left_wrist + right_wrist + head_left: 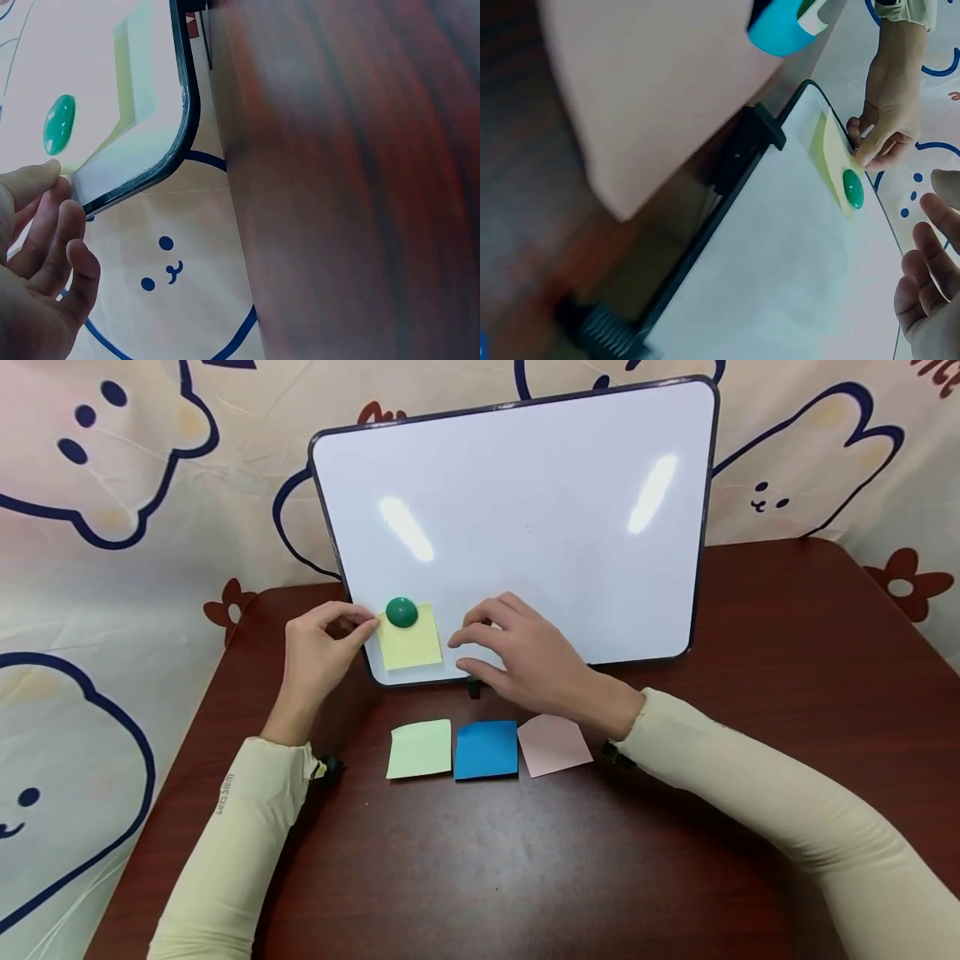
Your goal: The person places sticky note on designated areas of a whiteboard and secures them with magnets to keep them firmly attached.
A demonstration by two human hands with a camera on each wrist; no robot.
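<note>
Pinching the yellow note [416,647] at its ten o'clock corner, the left hand [318,647] has thumb and fingertip pressed together. That note lies between seven and eight o'clock on the whiteboard [525,568], with a green dome [402,612] over it near eleven. At the note's three o'clock, the right hand [521,647] holds nothing, fingers parted and loosely bent. A pale green square [420,750], blue square [486,750] and pink square [555,747] lie toward the board's six o'clock on the table [510,877].
</note>
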